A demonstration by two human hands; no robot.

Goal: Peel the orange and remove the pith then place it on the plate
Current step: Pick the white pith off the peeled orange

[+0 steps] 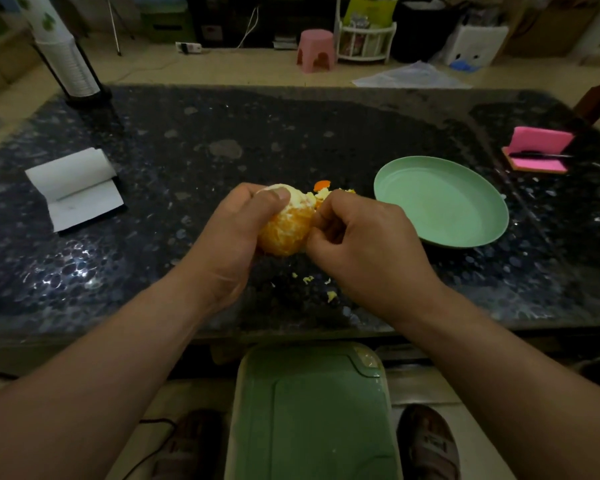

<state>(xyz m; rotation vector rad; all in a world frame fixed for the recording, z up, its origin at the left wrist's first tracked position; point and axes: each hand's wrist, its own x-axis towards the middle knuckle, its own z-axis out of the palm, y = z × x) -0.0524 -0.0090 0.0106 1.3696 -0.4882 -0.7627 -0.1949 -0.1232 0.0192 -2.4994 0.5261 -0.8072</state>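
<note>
A mostly peeled orange (286, 226), with white pith still on its top, is held above the dark stone table. My left hand (234, 233) grips it from the left, thumb over the top. My right hand (364, 244) presses against the orange's right side with fingertips pinched on the pith there. Pieces of orange peel (323, 188) lie on the table just behind my hands. The light green plate (440, 200) sits to the right of my right hand with nothing on it.
Small pith scraps (317, 284) dot the table (187, 161) below my hands. An open white notepad (75, 188) lies left, pink sticky notes with a pen (537, 150) far right, a cup stack (66, 57) back left. A green bin lid (312, 410) sits below the table's near edge.
</note>
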